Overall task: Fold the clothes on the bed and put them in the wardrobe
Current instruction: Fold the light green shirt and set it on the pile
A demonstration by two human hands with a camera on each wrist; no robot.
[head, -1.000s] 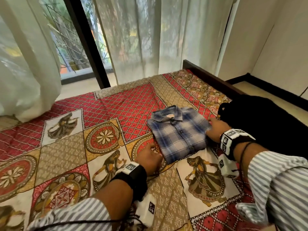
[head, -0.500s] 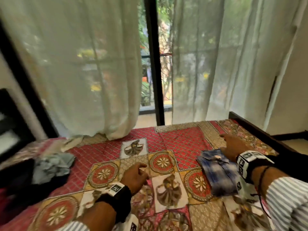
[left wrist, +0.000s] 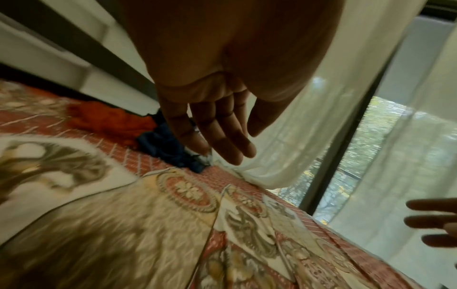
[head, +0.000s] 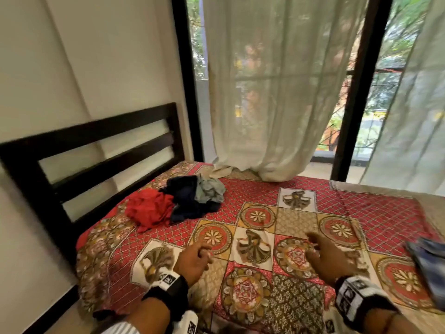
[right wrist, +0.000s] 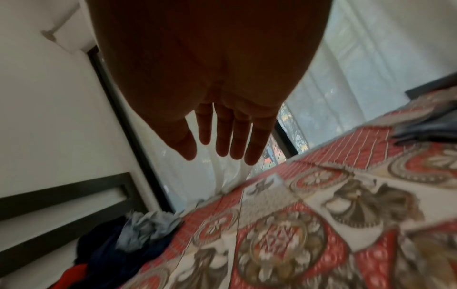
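Both hands empty over the bed, unfolded pile at the far left, folded shirt at the right edge.

From the head view the left hand (head: 192, 260) and right hand (head: 328, 257) hover above the red and gold patchwork bedspread (head: 296, 220), holding nothing. The left looks a bit curled there, but the left wrist view shows its fingers (left wrist: 222, 135) straight and relaxed, and the right wrist view shows the right fingers (right wrist: 223, 136) straight too, slightly spread. The crumpled red garment (head: 149, 209), dark navy garment (head: 186, 198) and pale grey-blue garment (head: 209, 190) sit heaped together by the dark wooden slatted headboard (head: 91, 141), well away from both hands. The folded blue plaid shirt (head: 431, 266) lies at the right edge; the right wrist view catches only a blurry corner, and the left wrist view misses it completely. A sheer white curtain (head: 277, 92) hangs at the far side.
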